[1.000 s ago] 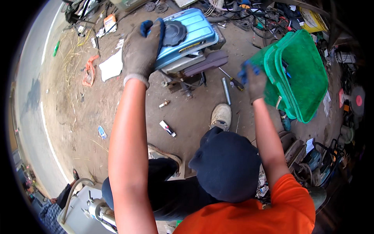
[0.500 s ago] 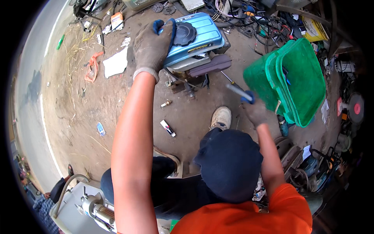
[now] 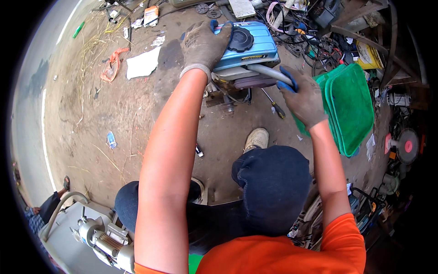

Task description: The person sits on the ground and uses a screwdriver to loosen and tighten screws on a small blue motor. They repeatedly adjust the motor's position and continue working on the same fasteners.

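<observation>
A small engine unit with a blue fuel tank [image 3: 262, 36] and a round black cap [image 3: 240, 40] stands on the ground at the top middle. Gloved, my left hand [image 3: 203, 45] grips the tank's left side beside the cap, fingers bent over it. My right hand [image 3: 305, 98], also gloved, is closed around the near end of a grey tube [image 3: 269, 72]. The tube's far end meets the engine's side just under the tank; whether it goes in cannot be seen. Below it, a screwdriver [image 3: 278, 110] points toward the engine's underside.
A green plastic bin [image 3: 349, 109] is right of my right hand. Tangled cables and parts [image 3: 315, 50] lie beyond it. White paper [image 3: 143, 64] and an orange plastic bag [image 3: 111, 66] lie to the left. A grey metal machine [image 3: 102, 242] stands at lower left.
My right hand has moved up and forward from near the bin, bringing the grey tube to the engine's side. My left hand stays on the tank. The view has shifted somewhat.
</observation>
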Available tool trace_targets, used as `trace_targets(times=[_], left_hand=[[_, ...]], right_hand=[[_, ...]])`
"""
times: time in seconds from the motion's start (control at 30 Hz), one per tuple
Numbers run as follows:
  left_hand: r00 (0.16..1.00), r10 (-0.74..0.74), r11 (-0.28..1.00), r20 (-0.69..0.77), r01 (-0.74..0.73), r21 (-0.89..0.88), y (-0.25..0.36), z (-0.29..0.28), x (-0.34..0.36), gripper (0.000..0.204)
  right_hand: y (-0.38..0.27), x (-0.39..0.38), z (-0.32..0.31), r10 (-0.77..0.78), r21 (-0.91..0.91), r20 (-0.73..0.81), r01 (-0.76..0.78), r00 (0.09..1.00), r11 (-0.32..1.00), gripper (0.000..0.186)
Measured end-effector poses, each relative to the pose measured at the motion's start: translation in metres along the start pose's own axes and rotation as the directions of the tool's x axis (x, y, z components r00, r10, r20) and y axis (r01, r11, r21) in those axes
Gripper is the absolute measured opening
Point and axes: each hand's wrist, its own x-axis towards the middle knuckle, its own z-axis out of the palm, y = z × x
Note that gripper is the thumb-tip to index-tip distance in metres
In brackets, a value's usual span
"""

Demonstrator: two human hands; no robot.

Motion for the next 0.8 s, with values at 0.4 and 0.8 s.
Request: trace_targets(times=[0.4,0.8], left_hand=[[1.0,-0.019,1.0,0.02,0.019,-0.003,0.003,-0.003,0.0,0.063],[1.0,-0.012,1.0,-0.001,0.012,0.007,0.001,-0.001,0.0,0.061]], right_hand=[[-0.003,0.035,0.0,0.459,0.119,0.542,-0.604,0.704,0.788,0.049],[0.001,0.02,-0.005,0.203,0.084,0.275,-0.233,0.94,0.969,0.042]])
